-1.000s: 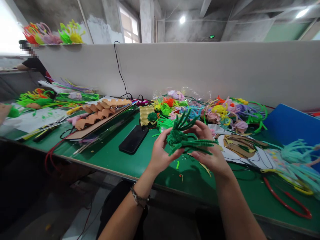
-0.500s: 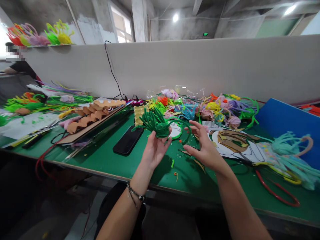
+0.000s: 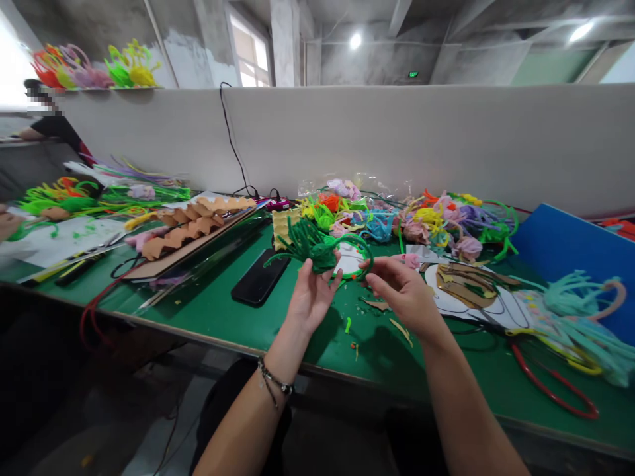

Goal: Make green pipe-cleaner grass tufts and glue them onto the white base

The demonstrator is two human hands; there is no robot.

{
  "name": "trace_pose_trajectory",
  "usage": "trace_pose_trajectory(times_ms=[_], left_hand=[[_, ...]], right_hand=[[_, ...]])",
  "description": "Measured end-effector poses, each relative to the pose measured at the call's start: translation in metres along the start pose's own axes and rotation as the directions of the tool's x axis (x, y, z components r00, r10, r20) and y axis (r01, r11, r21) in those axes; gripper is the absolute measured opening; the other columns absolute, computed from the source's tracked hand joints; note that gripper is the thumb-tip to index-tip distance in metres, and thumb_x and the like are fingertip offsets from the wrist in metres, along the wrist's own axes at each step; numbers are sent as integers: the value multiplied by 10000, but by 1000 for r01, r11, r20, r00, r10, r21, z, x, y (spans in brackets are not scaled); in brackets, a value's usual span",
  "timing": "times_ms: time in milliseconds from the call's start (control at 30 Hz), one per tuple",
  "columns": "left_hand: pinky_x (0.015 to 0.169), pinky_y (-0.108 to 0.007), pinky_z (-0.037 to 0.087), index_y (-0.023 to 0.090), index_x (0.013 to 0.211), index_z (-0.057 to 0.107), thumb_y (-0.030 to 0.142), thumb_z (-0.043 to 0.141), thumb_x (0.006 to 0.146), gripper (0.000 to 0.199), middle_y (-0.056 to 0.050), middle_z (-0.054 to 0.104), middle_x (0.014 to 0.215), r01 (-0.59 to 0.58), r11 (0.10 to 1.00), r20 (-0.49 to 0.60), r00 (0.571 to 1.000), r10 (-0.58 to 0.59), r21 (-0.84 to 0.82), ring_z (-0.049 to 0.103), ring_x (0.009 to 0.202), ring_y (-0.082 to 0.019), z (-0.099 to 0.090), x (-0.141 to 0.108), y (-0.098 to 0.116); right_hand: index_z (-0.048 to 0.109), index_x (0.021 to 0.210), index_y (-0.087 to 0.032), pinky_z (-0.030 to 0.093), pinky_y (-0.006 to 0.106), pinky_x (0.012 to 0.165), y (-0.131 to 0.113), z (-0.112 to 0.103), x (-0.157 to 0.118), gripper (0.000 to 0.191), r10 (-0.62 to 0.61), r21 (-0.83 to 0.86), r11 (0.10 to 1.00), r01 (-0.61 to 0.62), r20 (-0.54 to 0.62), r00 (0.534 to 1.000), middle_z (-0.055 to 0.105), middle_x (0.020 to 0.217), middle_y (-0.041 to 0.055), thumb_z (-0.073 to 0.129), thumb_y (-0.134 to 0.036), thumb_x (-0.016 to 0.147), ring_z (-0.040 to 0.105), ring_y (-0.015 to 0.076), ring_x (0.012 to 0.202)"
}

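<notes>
My left hand (image 3: pixel 311 297) holds a dark green bundle of fuzzy stems (image 3: pixel 320 251) above the green table (image 3: pixel 208 317). Many stem ends fan out to the upper left, and one long stem (image 3: pixel 364 241) curves out to the right. On that curved stem's end, my right hand (image 3: pixel 397 281) closes its thumb and fingers. Behind the bundle lies a white piece with a bright green edge (image 3: pixel 351 259), partly hidden. A black phone (image 3: pixel 260 277) rests on the table left of my left hand.
Colourful fuzzy stems (image 3: pixel 426 221) are heaped at the back. Scissors (image 3: pixel 550 344) and a blue board (image 3: pixel 570 258) are at the right. Cardboard strips (image 3: pixel 183 231) and cutters (image 3: pixel 84 264) lie at the left. Part of another person's hand (image 3: pixel 7 223) shows at the left edge.
My right hand has gone from spread fingers to pinching the end of the curved stem. Another person's hand has appeared at the left edge. The view has shifted slightly.
</notes>
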State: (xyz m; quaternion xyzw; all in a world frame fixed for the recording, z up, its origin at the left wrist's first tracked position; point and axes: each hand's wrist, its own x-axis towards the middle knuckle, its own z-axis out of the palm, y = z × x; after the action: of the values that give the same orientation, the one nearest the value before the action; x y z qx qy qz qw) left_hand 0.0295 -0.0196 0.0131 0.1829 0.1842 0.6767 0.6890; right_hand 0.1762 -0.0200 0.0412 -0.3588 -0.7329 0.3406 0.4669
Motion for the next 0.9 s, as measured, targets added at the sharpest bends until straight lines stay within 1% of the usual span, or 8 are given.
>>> trace_pose_trajectory(times_ms=[100,167,267,367,500,633,767,900], left_hand=[[799,-225,447,181,831,633,381,486,818,249,-20,675,947,-9,999,-48,999,7,-34,575,1005,-129,1,1,3],[772,-221,447,184,830,628,387,532,794,227,-12,673,939,-15,1000,-61,998,15,-2,593,957,-126,-1,2,4],[724,-247,448,168,804,605,409,703,624,316,-16,673,878,-53,989,-81,995,64,137,615,857,-153,-8,4,2],[704,-275,443,157,784,570,455,778,455,491,-8,656,753,-150,922,-82,978,190,356,615,796,-184,-14,4,0],[788,-312,432,147,917,527,479,757,473,600,-41,650,828,-282,730,117,956,269,623,600,870,-217,-12,1,2],[722,-302,449,171,979,457,423,762,484,633,-24,627,839,-303,529,183,946,267,793,598,809,-204,-7,-3,2],[698,-306,454,176,954,454,342,751,521,551,-31,607,857,-382,292,307,912,270,877,591,816,-217,-7,-3,-4],[795,-355,438,155,1043,437,188,701,569,543,-97,575,1017,-488,101,449,854,264,867,553,954,-251,-5,-5,-11]], right_hand=[[583,801,-173,417,221,505,-4,1,3,160,22,24,999,-21,-21,1000,549,588,-18,518,-316,769,501,89,533],[588,779,-172,404,213,488,-5,2,4,156,25,27,999,-24,-21,999,550,583,-18,515,-309,770,486,80,516],[576,763,-174,396,209,480,-5,3,5,155,28,29,999,-27,-28,999,535,577,-21,513,-315,765,469,77,509],[550,906,-186,422,217,519,0,2,6,227,30,27,999,-28,-49,998,550,686,-3,538,-351,751,497,92,587],[395,1191,-231,471,288,738,7,-3,3,573,22,9,1000,-23,89,996,534,1018,66,607,-442,702,538,153,879],[250,1310,-259,379,372,946,10,-4,-2,818,-33,0,999,34,233,972,420,1246,99,651,-509,643,387,225,1187],[204,1342,-259,377,414,952,10,-4,-5,878,-8,-57,998,21,220,975,387,1282,119,670,-486,633,345,255,1227],[102,1378,-288,408,404,929,8,-5,-9,980,-33,-35,999,39,159,987,393,1278,115,686,-484,616,376,250,1208]])
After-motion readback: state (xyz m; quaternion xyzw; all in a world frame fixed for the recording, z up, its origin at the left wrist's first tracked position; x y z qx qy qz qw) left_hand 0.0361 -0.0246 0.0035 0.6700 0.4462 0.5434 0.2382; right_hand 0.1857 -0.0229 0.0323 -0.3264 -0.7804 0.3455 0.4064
